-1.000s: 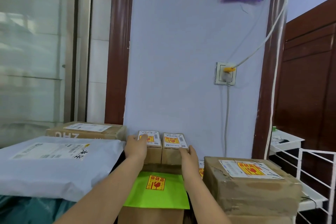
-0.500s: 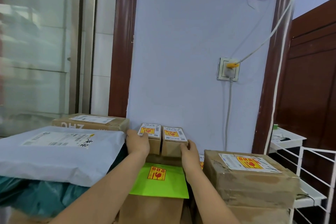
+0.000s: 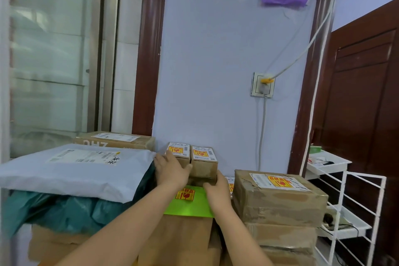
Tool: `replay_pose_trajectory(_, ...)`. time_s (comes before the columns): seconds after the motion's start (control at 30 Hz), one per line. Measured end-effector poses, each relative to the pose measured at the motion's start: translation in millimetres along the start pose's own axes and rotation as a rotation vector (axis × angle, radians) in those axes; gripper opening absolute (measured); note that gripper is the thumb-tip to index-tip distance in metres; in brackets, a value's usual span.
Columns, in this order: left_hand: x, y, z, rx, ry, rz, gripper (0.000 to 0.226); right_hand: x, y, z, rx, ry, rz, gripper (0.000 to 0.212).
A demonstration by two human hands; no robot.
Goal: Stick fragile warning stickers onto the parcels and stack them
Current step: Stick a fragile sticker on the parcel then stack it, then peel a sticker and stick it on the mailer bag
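Observation:
Two small cardboard parcels stand side by side against the wall, the left one and the right one, each with a white label and a yellow-red fragile sticker on top. My left hand lies flat against the left parcel's front and side. My right hand touches the lower right corner of the right parcel. Both sit on a stack topped by a green envelope that carries a fragile sticker.
A grey mailer bag lies at the left over a teal bag, with a brown box behind. A stack of taped boxes with a fragile sticker stands at the right. A white wire rack is at the far right.
My hands slid down from the parcels' tops to their front and sides. The head camera has tilted up, so the parcels sit lower in view.

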State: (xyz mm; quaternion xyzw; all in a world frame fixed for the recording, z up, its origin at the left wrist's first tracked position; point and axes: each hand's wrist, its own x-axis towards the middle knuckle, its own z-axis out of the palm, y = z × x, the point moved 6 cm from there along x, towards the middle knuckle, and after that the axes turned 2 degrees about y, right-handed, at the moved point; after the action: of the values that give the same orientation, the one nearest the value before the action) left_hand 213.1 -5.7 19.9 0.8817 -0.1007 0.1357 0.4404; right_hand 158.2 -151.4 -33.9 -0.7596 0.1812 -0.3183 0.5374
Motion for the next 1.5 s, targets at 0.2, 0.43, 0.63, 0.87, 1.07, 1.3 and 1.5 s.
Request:
replay_pose_trajectory(0.2, -53, -6, -10, -0.012, -0.125, 0.111, 0.064, -61, -27, -12, -0.152, -0.138, 0.04, 0.043)
replay_pose_trajectory(0.43, -109, -48, -28, 0.064, -0.142, 0.155, 0.049, -109, -29, 0, -0.333, -0.26, -0.02, 0.048)
replay_pose_trajectory(0.63, -143, -114, -57, -0.001, -0.074, 0.069, 0.037, -146, -24, 12, -0.489, -0.329, -0.144, 0.052)
replay_pose_trajectory(0.87, -146, -173, -131, -0.279, 0.245, -0.11, 0.019, -160, -53, 31, -0.338, -0.29, -0.204, 0.045)
replay_pose_trajectory(1.07, -116, -196, -205, -0.519, 0.521, -0.244, 0.023, -158, -81, 52, -0.217, -0.26, -0.188, 0.047)
replay_pose_trajectory(1.3, -81, -171, -271, -0.227, 0.746, -0.165, 0.037, -153, -126, 76, -0.105, -0.223, -0.218, 0.045)
replay_pose_trajectory(1.5, -32, -163, -268, -0.009, 0.399, -0.11, 0.067, -141, -152, 102, -0.164, -0.244, -0.281, 0.052)
